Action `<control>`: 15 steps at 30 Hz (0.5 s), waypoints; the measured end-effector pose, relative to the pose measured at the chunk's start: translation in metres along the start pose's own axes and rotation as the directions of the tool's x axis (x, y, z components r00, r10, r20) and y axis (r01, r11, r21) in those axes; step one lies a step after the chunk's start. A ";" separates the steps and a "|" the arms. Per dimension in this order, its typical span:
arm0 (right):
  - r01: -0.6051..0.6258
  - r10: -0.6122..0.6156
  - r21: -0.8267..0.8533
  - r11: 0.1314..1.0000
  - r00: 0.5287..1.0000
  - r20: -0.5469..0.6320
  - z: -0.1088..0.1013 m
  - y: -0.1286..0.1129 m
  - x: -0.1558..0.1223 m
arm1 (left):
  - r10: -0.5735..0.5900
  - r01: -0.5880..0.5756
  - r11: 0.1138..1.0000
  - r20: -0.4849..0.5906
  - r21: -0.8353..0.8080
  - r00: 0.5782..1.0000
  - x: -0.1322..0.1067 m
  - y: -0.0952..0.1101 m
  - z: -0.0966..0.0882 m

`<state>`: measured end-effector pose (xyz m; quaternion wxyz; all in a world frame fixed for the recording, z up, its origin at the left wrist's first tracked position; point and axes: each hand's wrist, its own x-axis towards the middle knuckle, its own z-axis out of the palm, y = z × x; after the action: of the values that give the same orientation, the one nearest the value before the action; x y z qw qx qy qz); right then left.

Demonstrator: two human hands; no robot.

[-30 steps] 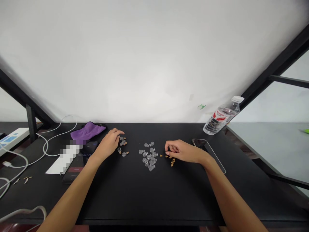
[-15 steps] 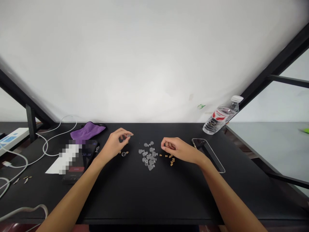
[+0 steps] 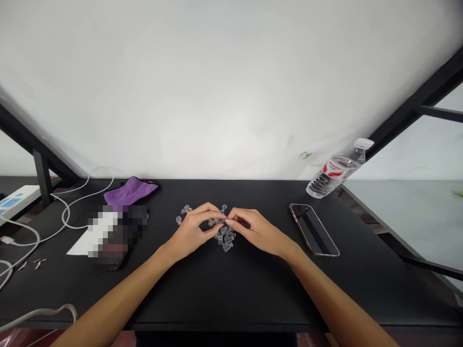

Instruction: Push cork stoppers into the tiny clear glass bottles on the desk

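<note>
As my left hand (image 3: 193, 230) and right hand (image 3: 256, 231) meet over the middle of the black desk (image 3: 217, 294), the fingertips (image 3: 224, 220) of both pinch close together just above a heap of small clear glass bottles (image 3: 226, 238). I cannot tell whether a bottle sits between them. A few more bottles (image 3: 185, 209) lie just beyond my left hand. Toward the desk's far right corner stands a plastic water bottle (image 3: 334, 176), with a phone (image 3: 314, 230) lying nearer my right hand. Along the left side are a purple cloth (image 3: 130, 192), a pixelated patch (image 3: 114, 231) over a white paper, a white cable (image 3: 65, 212), and a power strip (image 3: 18, 198) at the far left corner.
</note>
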<state>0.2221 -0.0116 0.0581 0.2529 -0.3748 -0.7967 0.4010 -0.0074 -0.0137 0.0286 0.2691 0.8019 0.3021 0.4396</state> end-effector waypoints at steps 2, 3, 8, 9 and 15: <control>0.008 -0.008 -0.009 1.000 1.000 0.001 0.000 0.001 0.000 | 0.009 -0.008 1.000 0.009 -0.003 1.000 0.000 0.000 0.000; 0.015 -0.015 -0.020 1.000 1.000 0.000 -0.001 0.001 0.000 | 0.013 -0.013 1.000 0.010 -0.003 1.000 0.000 0.000 0.000; 0.038 -0.038 -0.057 0.998 0.999 0.006 -0.002 0.004 -0.001 | 0.023 -0.023 1.000 0.016 0.002 1.000 0.000 0.002 0.001; 0.037 -0.037 -0.053 0.998 0.999 0.011 -0.002 0.005 0.000 | 0.018 -0.019 1.000 0.024 0.003 1.000 0.001 0.003 0.001; 0.051 -0.051 -0.013 0.999 0.999 -0.014 -0.007 0.008 0.002 | -0.018 0.018 1.000 0.023 0.014 1.000 0.004 0.004 -0.007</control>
<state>0.2292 -0.0037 0.0561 0.2662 -0.3587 -0.8069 0.3865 -0.0107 -0.0123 0.0367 0.2712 0.8060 0.3091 0.4258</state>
